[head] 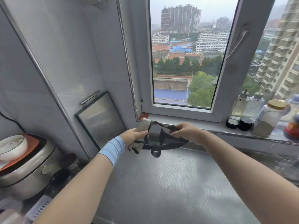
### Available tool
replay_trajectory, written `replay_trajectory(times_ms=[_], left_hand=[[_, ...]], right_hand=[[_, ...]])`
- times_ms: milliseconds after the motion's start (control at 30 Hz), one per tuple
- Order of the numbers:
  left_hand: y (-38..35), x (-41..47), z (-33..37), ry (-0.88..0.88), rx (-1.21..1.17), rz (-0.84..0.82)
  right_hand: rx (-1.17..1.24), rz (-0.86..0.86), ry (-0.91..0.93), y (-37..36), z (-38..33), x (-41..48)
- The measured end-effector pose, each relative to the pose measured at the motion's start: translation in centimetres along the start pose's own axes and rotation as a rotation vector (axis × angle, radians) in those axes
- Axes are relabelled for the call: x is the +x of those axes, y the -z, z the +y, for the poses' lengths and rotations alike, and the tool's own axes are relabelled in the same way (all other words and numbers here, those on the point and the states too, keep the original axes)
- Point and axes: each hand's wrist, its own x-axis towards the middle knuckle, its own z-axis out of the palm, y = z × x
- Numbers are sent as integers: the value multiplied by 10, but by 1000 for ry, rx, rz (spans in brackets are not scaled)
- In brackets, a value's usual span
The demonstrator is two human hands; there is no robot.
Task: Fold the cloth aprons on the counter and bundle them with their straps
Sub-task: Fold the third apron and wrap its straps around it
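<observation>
The fingers of the left hand [135,136] are curled tight around a small folded apron [143,126], a pale cloth roll, with the thumb pressed on its front. The fingers of the right hand [184,131] are pinched on a dark strap [163,124] that runs from the roll across to that hand. More dark strap loops hang down between the two hands, and a small dark ring [156,153] dangles at the bottom. The bundle is held up in the air above the metal counter [161,183], near the window sill [202,123].

The left wrist has a light blue band [113,149] around it.

On the sill at the right stand some bottles and jars. Two clear bottles [242,109] have a little dark liquid at the bottom. Beside them a jar with a gold lid [268,117] is partly full of a pale powder. A red-lidded thing [292,128] sits at the far right, too blurry to tell more.

At the left, a rice cooker [27,172] sits on the counter. A white bowl [13,146] rests on an orange plate on top of it; what is in the bowl cannot be seen. A metal tray [102,118] leans upright on the wall behind the hands.
</observation>
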Motion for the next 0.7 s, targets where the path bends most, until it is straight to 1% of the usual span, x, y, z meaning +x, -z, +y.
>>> replay_trajectory(times_ms=[67,133,233,267,333,400,433,467,533,600,633,700], left_hand=[[0,3,-1,3,-25,6],[-5,8,-4,0,-20,9],[-18,13,-6,-6,-65,3],[-21,15,-7,-4,-74,-6],[-29,16,-5,3,-76,-35],[-35,18,-4,-3,-101,-58],[-39,19,-2,-1,-112,-65],[-42,17,1,1,-129,-70],[-49,17,3,2,-134,-88],[-52,17,4,-2,-146,-103],[-53,18,3,7,-156,-105],[-52,20,-1,35,-147,-123]], right_hand=[[85,107,-43,1,9,1],[85,194,-71,-2,15,3],[109,232,-95,-9,26,8],[95,260,-67,-13,27,8],[13,384,50,-18,29,5],[41,492,207,-23,24,-3],[64,512,247,-25,22,-7],[79,499,264,-28,19,-11],[105,364,227,-34,19,-14],[117,190,121,-40,23,-16],[129,134,76,-43,28,-15],[189,95,36,-48,33,-14]])
